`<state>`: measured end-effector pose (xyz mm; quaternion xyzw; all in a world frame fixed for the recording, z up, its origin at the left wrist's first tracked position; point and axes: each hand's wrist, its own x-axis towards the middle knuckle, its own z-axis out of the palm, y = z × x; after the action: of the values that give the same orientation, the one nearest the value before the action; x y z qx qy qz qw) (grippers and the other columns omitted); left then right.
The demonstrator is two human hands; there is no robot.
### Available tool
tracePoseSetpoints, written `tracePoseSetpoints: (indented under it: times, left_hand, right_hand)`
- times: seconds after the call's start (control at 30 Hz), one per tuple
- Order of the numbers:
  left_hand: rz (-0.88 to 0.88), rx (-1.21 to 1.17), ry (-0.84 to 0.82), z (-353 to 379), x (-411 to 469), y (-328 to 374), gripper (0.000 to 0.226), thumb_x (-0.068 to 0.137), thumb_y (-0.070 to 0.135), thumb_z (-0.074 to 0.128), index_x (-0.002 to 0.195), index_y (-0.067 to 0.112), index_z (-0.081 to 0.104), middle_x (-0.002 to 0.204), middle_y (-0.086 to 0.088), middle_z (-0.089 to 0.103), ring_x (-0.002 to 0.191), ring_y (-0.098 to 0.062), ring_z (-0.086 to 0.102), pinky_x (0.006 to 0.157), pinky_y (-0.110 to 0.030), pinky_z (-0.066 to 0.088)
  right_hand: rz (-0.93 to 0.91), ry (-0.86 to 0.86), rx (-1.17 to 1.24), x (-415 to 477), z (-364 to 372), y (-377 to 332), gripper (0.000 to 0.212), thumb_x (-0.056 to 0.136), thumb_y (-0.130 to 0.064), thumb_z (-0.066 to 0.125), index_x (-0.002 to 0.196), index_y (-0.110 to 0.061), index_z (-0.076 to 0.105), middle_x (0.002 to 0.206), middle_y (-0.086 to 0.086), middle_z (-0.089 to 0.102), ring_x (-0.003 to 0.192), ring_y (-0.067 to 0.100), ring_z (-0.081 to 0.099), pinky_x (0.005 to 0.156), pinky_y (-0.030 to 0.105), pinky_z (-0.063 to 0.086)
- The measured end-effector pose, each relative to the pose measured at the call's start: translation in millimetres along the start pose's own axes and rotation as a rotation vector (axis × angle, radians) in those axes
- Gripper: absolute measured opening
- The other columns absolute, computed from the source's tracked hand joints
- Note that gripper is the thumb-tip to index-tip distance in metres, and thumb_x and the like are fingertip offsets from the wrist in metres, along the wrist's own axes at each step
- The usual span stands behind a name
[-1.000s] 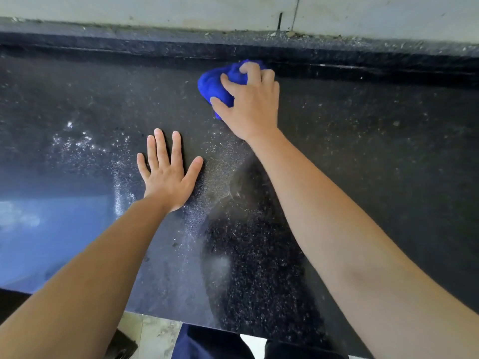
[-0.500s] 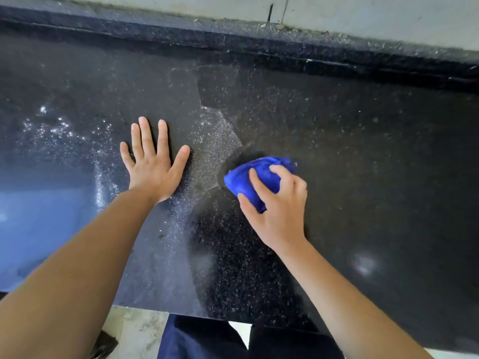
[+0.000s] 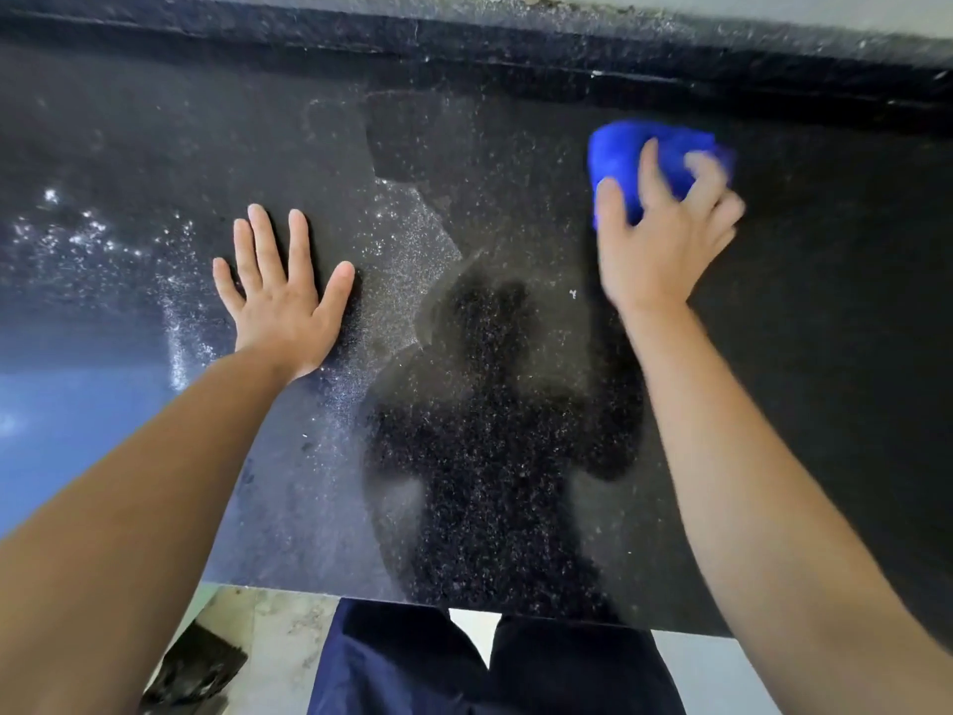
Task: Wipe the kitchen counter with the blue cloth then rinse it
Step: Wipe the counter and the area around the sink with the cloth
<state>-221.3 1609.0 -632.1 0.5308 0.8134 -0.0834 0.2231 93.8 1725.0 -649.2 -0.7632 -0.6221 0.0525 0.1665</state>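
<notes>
Cloth: my right hand (image 3: pixel 665 234) has swept the bunched blue cloth (image 3: pixel 650 157) from mid-counter to the far right, fingers clamped on it (blurred).
Left hand (image 3: pixel 281 296): flat, empty, unmoved.
Counter (image 3: pixel 154 147): left side still dusty — wiping unfinished.

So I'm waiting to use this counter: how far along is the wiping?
Partly done. The middle of the counter looks dark and wiped. The right hand is pressing the bunched blue cloth far right. Dusty specks remain around the flat left hand. No rinsing yet.
</notes>
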Motion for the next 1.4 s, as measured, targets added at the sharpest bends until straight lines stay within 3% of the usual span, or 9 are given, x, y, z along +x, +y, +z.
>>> tracePoseSetpoints:
  times: [0.17, 0.27, 0.53, 0.87, 0.93, 1.03, 1.17, 1.27, 1.4]
  left_hand:
    - [-0.011, 0.0, -0.013, -1, -1, 0, 0.076, 0.099, 0.067, 0.014, 0.158, 0.029, -0.013, 0.165, -0.005, -0.024, 0.151, -0.022, -0.025, 0.121, -0.052, -0.014]
    - [-0.012, 0.004, -0.018, -1, -2, 2, 0.076, 0.099, 0.067, 0.015, 0.158, 0.029, -0.013, 0.164, -0.005, -0.025, 0.15, -0.022, -0.026, 0.121, -0.052, -0.014]
    - [-0.019, 0.005, -0.005, -2, 0, 4, 0.076, 0.098, 0.068, 0.015, 0.158, 0.03, -0.014, 0.164, -0.004, -0.026, 0.15, -0.021, -0.026, 0.12, -0.051, -0.015]
    - [-0.009, -0.08, 0.034, 1, -1, 3, 0.07, 0.101, 0.062, 0.015, 0.159, 0.03, -0.005, 0.166, -0.003, -0.02, 0.152, -0.019, -0.021, 0.121, -0.052, -0.014]
    - [0.016, -0.141, 0.045, -1, -3, 1, 0.068, 0.102, 0.059, 0.018, 0.16, 0.029, 0.001, 0.166, -0.004, -0.018, 0.152, -0.019, -0.019, 0.121, -0.052, -0.013]
    - [0.106, -0.186, 0.067, -5, -11, -17, 0.066, 0.103, 0.057, 0.022, 0.161, 0.026, 0.009, 0.167, -0.004, -0.015, 0.152, -0.018, -0.02, 0.12, -0.05, -0.016]
    - [0.188, 0.009, 0.21, 2, -35, -38, 0.063, 0.105, 0.051, 0.025, 0.16, 0.021, 0.013, 0.167, -0.01, -0.008, 0.154, -0.025, -0.013, 0.119, -0.056, -0.013]
    - [0.139, 0.038, 0.207, 7, -47, -71, 0.063, 0.105, 0.05, 0.024, 0.16, 0.022, 0.01, 0.167, -0.011, -0.008, 0.154, -0.026, -0.012, 0.119, -0.057, -0.012]
    - [0.031, -0.024, 0.189, 8, -58, -107, 0.067, 0.103, 0.054, 0.02, 0.16, 0.022, 0.005, 0.167, -0.009, -0.012, 0.153, -0.023, -0.015, 0.12, -0.056, -0.013]
  right_hand:
    - [-0.393, -0.247, 0.119, -145, -25, -9, 0.046, 0.092, -0.052, 0.062, 0.133, -0.029, 0.065, 0.144, 0.01, 0.05, 0.114, 0.036, 0.043, 0.097, 0.046, 0.035]
    - [-0.605, -0.301, 0.128, -132, -29, 6, 0.045, 0.092, -0.052, 0.063, 0.131, -0.029, 0.066, 0.14, 0.01, 0.053, 0.11, 0.035, 0.046, 0.093, 0.045, 0.04]
    - [-0.139, -0.117, -0.025, 28, 28, -66, 0.057, 0.092, -0.063, 0.042, 0.141, -0.037, 0.056, 0.146, 0.006, 0.045, 0.122, 0.034, 0.044, 0.1, 0.041, 0.033]
    - [-0.869, -0.409, 0.233, -148, -14, -28, 0.042, 0.097, -0.042, 0.06, 0.131, -0.02, 0.066, 0.134, 0.015, 0.056, 0.099, 0.037, 0.047, 0.087, 0.049, 0.043]
    - [-0.796, -0.326, 0.212, -116, -6, -19, 0.041, 0.097, -0.041, 0.059, 0.131, -0.019, 0.067, 0.133, 0.015, 0.057, 0.099, 0.038, 0.048, 0.091, 0.049, 0.044]
    - [-0.402, -0.148, 0.103, -43, 8, -32, 0.047, 0.097, -0.048, 0.054, 0.135, -0.022, 0.065, 0.139, 0.014, 0.051, 0.109, 0.045, 0.047, 0.1, 0.046, 0.04]
    - [-0.196, -0.197, -0.011, 30, 19, -88, 0.056, 0.098, -0.058, 0.042, 0.149, -0.033, 0.046, 0.154, 0.007, 0.033, 0.127, 0.041, 0.037, 0.108, 0.043, 0.033]
    - [-0.249, -0.201, -0.029, 7, 39, -140, 0.057, 0.097, -0.057, 0.04, 0.149, -0.034, 0.045, 0.152, 0.008, 0.036, 0.123, 0.04, 0.04, 0.104, 0.044, 0.034]
    - [-0.65, -0.241, 0.181, -120, 34, -151, 0.045, 0.092, -0.042, 0.056, 0.131, -0.022, 0.066, 0.131, 0.015, 0.057, 0.095, 0.039, 0.049, 0.085, 0.048, 0.046]
